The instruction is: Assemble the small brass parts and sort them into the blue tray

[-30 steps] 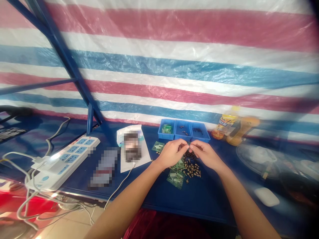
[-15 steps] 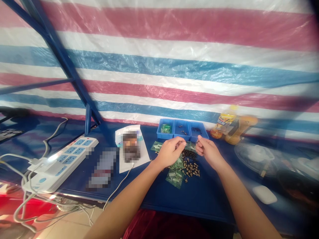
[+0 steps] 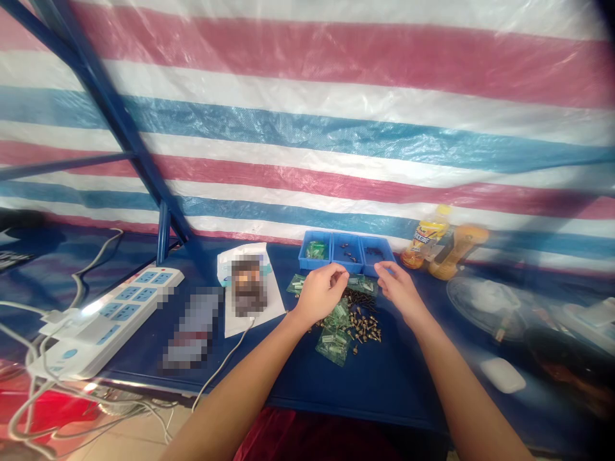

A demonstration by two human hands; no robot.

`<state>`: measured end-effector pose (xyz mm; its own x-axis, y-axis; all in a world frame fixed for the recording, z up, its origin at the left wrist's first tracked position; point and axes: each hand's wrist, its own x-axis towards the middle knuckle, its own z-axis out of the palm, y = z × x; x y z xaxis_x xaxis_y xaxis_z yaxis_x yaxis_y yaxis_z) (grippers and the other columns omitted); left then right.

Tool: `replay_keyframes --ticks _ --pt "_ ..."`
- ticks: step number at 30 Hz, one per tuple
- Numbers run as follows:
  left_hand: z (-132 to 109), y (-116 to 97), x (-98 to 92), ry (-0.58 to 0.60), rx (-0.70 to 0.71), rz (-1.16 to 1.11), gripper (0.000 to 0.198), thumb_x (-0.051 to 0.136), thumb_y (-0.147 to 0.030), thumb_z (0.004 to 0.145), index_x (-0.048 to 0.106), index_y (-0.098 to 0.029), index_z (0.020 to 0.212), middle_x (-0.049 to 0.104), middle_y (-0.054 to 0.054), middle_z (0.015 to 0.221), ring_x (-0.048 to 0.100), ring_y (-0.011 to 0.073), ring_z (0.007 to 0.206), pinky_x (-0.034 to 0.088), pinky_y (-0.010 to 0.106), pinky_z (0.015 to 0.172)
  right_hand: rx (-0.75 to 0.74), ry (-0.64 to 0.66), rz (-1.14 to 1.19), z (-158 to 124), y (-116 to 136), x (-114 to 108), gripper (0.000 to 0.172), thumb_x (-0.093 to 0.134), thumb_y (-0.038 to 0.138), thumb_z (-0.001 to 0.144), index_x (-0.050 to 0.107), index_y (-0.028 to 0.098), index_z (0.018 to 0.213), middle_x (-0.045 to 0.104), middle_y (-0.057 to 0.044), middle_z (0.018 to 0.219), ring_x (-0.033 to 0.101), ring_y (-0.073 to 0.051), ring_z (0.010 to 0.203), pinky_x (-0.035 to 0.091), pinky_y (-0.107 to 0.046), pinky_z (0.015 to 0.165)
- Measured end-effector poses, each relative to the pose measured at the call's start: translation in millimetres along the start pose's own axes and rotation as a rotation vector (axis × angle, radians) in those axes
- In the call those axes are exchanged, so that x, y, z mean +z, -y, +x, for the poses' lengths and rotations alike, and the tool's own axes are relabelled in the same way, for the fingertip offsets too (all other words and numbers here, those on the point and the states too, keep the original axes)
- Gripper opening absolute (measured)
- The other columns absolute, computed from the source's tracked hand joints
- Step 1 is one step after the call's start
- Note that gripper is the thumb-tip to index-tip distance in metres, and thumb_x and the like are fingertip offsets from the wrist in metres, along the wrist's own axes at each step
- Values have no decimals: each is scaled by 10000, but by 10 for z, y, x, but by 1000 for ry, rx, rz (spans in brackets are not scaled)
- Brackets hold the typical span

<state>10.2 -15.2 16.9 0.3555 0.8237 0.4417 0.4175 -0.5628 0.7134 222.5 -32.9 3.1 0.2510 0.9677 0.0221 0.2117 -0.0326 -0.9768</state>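
Left hand [image 3: 321,294] fingertips pinched together, contents indiscernible; right hand [image 3: 400,289] fingers loosely apart; both above heap of small brass-coloured metal parts [image 3: 367,328]

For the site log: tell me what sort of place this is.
Probably a makeshift small-parts assembly bench: striped tarpaulin for a wall, blue parts bins, loose brass fittings on the table, a power strip alongside.

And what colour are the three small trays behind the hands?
The trays are blue; head view.
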Motion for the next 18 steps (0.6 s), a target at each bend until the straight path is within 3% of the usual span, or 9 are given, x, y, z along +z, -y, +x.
replay_keyframes --ticks 5,10,14,16,18 --pt "4 31 -5 -4 -9 10 234 462 -338 961 635 -212 868 680 -7 764 620 150 693 464 258 687 -132 -53 -327 15 -90 -121 424 556 626 846 642 212 878 509 22 575 470 -160 545 348 -274 533" --pt "13 44 -8 -26 -24 37 218 465 -315 951 637 -215 862 680 -8 772 610 151 692 465 258 700 -287 -117 -686 109 54 2 318 512 476 912 700 233 991 650 -26 707 580 -204 673 404 -310 657" --pt "14 40 -19 -29 -25 55 196 479 -304 942 641 -216 873 676 -9 767 606 148 688 463 255 695 -400 12 -1101 569 374 260 299 487 351 935 739 267 1071 710 -87 1016 571 -286 1011 405 -357 781" --pt "9 32 -26 -27 -20 59 195 476 -298 942 638 -217 869 670 -9 761 604 146 687 460 254 694 -327 146 -1323 865 503 402 296 499 321 933 750 260 1077 707 -113 1071 514 -325 1124 379 -413 869" --pt "1 24 -29 -17 -11 59 196 471 -293 944 635 -218 866 667 -8 764 600 147 686 456 254 687 -281 167 -1382 1128 556 527 249 555 281 901 772 182 971 707 -168 1028 486 -366 1147 331 -488 924"
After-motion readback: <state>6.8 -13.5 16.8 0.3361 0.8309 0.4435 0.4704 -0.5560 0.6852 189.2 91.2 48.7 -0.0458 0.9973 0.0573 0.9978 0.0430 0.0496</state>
